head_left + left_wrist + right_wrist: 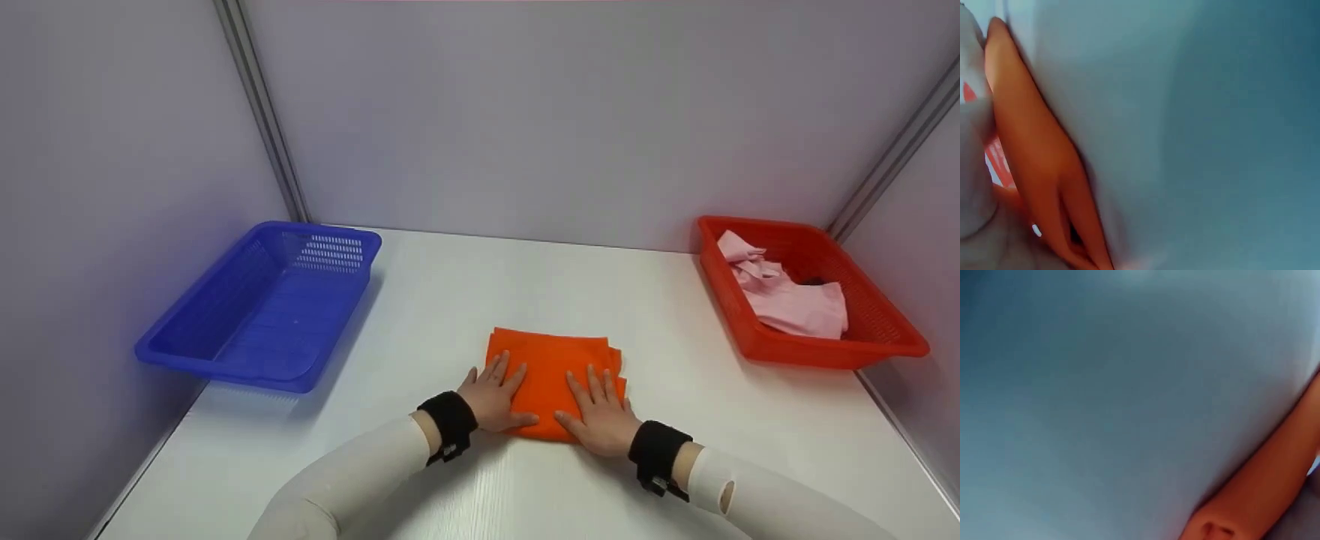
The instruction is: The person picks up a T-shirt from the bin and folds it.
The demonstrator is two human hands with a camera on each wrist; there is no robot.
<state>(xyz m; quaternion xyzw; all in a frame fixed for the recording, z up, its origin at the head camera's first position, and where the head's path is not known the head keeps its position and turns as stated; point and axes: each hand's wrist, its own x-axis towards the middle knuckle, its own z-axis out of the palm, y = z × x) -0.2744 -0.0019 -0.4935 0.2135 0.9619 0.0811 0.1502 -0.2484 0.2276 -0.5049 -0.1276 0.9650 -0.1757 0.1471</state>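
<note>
A folded orange cloth (550,375) lies flat on the white table, its right edge showing uneven layers. My left hand (493,397) rests on its left side with the fingers spread and straight. On the right side of the cloth, my right hand (602,420) lies palm down, fingers also spread. In the left wrist view the folded edge of the orange cloth (1033,135) runs beside part of my left hand (974,169). The right wrist view shows a thick rounded fold of the cloth (1264,489) at the lower right.
A blue plastic basket (330,352) stands at the left with nothing visible inside. At the far right, a red basket (795,356) contains pink cloth (799,304) and a small dark item. Pale panels (525,112) enclose the white table (465,285) at the back and sides.
</note>
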